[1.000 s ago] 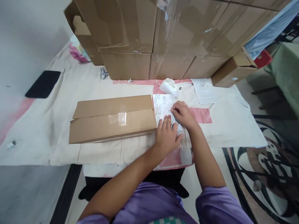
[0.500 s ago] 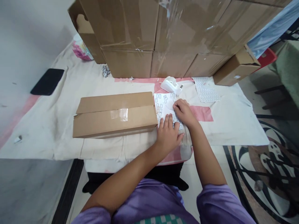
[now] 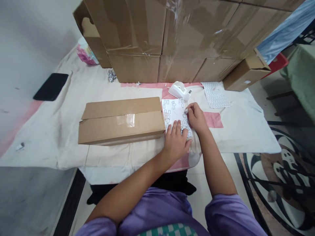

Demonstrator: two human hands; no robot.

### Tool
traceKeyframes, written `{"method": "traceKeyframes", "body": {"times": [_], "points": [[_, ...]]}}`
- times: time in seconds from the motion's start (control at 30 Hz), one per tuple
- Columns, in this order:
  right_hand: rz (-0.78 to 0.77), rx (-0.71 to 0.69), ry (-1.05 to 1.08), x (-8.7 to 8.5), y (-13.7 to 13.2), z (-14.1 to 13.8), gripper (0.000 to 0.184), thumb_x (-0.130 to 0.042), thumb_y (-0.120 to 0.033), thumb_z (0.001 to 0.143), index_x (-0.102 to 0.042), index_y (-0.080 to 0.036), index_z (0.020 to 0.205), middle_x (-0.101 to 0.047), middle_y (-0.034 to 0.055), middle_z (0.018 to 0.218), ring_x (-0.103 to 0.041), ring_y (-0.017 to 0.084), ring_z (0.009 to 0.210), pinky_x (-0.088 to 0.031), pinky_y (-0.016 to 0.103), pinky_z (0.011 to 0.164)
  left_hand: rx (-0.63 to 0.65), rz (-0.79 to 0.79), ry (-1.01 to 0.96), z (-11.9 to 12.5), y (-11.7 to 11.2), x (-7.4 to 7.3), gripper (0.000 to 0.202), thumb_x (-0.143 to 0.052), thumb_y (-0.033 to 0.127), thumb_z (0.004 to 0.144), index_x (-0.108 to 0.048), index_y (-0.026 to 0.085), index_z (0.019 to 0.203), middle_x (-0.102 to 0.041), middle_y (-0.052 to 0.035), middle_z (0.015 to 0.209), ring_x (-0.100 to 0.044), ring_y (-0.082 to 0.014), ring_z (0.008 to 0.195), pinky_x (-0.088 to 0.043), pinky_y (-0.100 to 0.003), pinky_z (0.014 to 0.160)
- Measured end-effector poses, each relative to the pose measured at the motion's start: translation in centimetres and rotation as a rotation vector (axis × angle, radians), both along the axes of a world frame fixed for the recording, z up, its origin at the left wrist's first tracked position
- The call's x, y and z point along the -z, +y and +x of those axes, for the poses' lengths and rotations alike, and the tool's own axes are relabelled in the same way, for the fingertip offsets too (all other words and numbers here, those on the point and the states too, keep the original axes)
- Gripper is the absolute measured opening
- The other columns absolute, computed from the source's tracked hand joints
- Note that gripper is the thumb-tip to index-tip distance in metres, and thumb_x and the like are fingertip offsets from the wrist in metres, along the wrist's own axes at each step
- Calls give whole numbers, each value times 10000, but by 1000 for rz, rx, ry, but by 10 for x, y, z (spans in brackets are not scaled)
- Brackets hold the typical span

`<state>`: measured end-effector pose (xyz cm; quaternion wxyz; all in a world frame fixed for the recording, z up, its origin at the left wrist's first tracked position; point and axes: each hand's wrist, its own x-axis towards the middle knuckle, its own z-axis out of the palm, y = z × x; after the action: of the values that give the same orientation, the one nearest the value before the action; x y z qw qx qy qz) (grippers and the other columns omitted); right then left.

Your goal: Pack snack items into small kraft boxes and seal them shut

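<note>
At centre right, the sheet, still bearing many marks, was covered by the spread left hand; a scrap was pinched by the right hand. Centre left, the box was already taped.

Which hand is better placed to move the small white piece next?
Probably the right hand: it seems to pinch the piece, while the left hand lies palm down on the sheet.
</note>
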<state>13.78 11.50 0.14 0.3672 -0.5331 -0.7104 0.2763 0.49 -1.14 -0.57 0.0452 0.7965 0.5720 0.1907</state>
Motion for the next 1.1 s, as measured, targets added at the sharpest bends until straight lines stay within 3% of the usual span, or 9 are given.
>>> {"method": "traceKeyframes", "body": {"times": [0.13,0.3,0.5,0.6,0.7,0.77,0.9,0.97,1.1], "points": [[37,22,132,0,0,0,79,-449,-216,967,-468,-256,1032,-571,-5,831,-549,178,690,-442,327,672,-2,14,-9,-1,0,1,403,-528,452,968,-622,144,1210,-452,-251,1560,-412,-370,1482,-359,-532,1196],[-16,-11,101,1,-2,1,85,-421,-239,986,-477,-257,1048,-540,-10,825,-497,165,647,-408,307,613,1,31,-54,-2,2,3,373,-529,439,971,-621,149,1188,-463,-237,1557,-416,-351,1481,-346,-519,1210],[-7,-2,160,-2,-5,1,166,-457,-355,1007,-512,-240,1114,-583,-12,812,-527,158,662,-426,288,623,42,38,-137,-5,9,2,338,-545,410,969,-629,139,1152,-523,-202,1515,-433,-354,1460,-350,-543,1195],[7,19,166,-6,-9,2,218,-472,-423,1009,-558,-237,1083,-606,-2,815,-542,162,669,-436,290,624,78,67,-250,-9,13,-3,187,-547,320,962,-643,177,1036,-633,-126,1395,-524,-310,1365,-381,-519,1154],[64,18,114,-11,-15,4,227,-478,-432,1009,-588,-236,1040,-619,10,814,-573,184,704,-455,316,650,46,84,-420,-12,16,-9,117,-541,282,963,-611,198,921,-710,-78,1118,-630,-254,1114,-450,-463,1021],[153,-21,23,-15,-21,3,206,-493,-409,1002,-601,-233,1009,-636,26,835,-586,198,739,-461,338,684,-8,49,-594,-13,18,-11,128,-578,328,957,-585,200,943,-683,-57,976,-633,-225,952,-484,-408,906],[325,-178,-124,-19,-28,-4,162,-555,-379,967,-605,-228,937,-613,30,778,-546,191,681,-438,349,660,-70,-70,-989,-16,20,-14,228,-597,363,969,-544,200,1119,-651,-39,981,-607,-164,820,-499,-306,779],[357,-228,-126,-19,-30,-6,163,-577,-387,950,-607,-232,912,-587,20,730,-529,188,645,-433,351,640,-74,-63,-1041,-17,21,-16,138,-510,327,1017,-559,205,1057,-643,-35,948,-597,-158,827,-487,-294,787],[303,-196,22,-20,-31,-2,214,-527,-411,985,-645,-238,938,-631,40,778,-578,203,688,-465,369,668,-120,-10,-993,-19,21,-18,213,-403,259,1046,-525,209,879,-587,-27,857,-571,-166,835,-457,-298,790]]}}
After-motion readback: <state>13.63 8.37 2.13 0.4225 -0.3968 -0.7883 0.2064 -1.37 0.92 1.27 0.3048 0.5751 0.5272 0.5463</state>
